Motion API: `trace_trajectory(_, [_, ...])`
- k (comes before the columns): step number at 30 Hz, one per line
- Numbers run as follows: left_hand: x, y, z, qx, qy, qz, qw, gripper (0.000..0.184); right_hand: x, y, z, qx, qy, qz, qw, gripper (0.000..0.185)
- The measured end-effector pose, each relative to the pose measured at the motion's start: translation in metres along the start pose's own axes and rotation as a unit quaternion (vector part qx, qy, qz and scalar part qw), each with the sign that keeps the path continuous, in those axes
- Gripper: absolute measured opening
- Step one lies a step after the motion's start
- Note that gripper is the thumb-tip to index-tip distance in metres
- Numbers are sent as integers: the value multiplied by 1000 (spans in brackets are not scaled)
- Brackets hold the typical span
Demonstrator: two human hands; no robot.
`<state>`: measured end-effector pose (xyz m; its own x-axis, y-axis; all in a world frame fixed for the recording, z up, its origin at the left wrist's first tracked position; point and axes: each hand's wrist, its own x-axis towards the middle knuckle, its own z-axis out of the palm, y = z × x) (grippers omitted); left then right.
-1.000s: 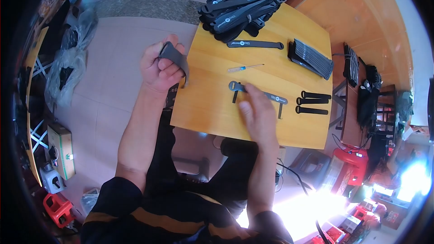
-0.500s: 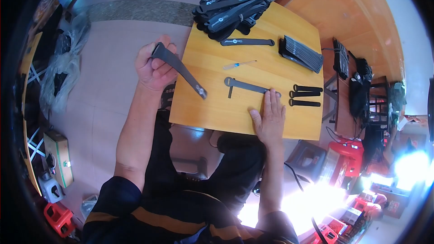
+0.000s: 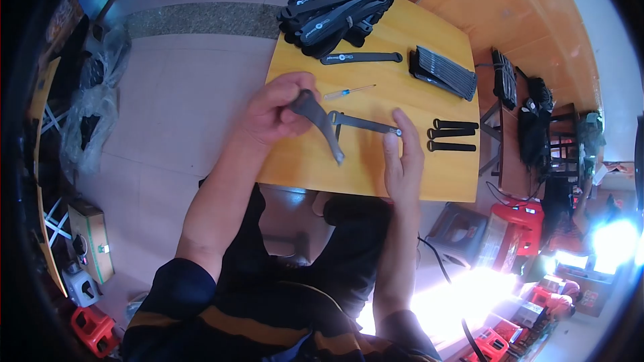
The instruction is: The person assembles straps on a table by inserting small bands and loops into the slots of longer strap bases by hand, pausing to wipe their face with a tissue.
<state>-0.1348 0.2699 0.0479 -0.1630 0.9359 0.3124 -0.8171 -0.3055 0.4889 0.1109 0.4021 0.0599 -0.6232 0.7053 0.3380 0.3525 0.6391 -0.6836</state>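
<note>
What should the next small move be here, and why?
Probably the right hand should take a firm grip on the straight strap by its end: that hand is right at that end, though whether it has hold is unclear, while the left hand is occupied with the curved strap.

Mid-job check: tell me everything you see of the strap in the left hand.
The held strap is dark grey, long, flat and curved, apparently of flexible material. The left hand grips its upper end; the rest slants down over the yellow table, loose end nearest the person. Blur hides finer detail. Whether it touches the tabletop strap is unclear.
</note>
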Motion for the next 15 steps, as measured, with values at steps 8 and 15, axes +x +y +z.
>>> trace_trajectory(8, [13,-13,10,96,30,-68,993,21,37,-10,0,488,-322,137,800,28])
trace_trajectory(15, [8,-5,7,331,164,-106,923,17,21,55,-38,467,-272,150,828,17])
